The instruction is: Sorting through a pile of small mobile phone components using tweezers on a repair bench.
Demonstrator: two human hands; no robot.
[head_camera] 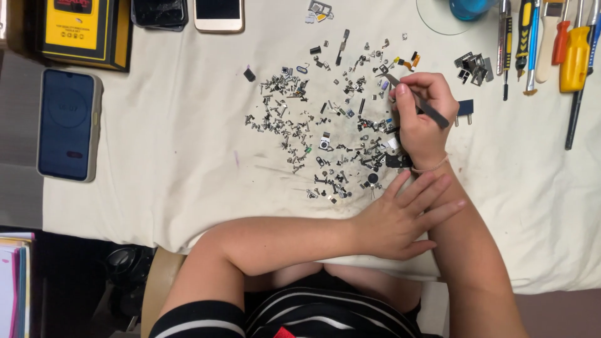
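The person's right hand [421, 116] has its grip clamped on a pair of dark tweezers [416, 100], thumb and fingers pinched around the shaft. The tweezers' tip points up and to the left, into the upper right edge of a scattered heap of tiny screws and metal parts [325, 125]. Whether the tip holds a part cannot be told at this size.

The heap lies on a cream cloth [175, 163] that covers the tabletop, and everything else sits around it. The right hand rests at the heap's right side, the wrist wearing a thin band. The left hand [400, 219] lies flat on the cloth just below the heap, fingers spread apart and holding nothing, its fingertips reaching toward the right forearm.

Well to the left of the heap, a phone with a dark blue screen [69, 125] lies at the cloth's edge. Above and left of the heap are a yellow and black box [81, 28] and a light-coloured phone [218, 14]. To the right of the heap, beyond the right hand, a row of screwdrivers and hand tools [544, 44] lies side by side, with a small cluster of grey metal pieces [474, 67] between them and the hand.
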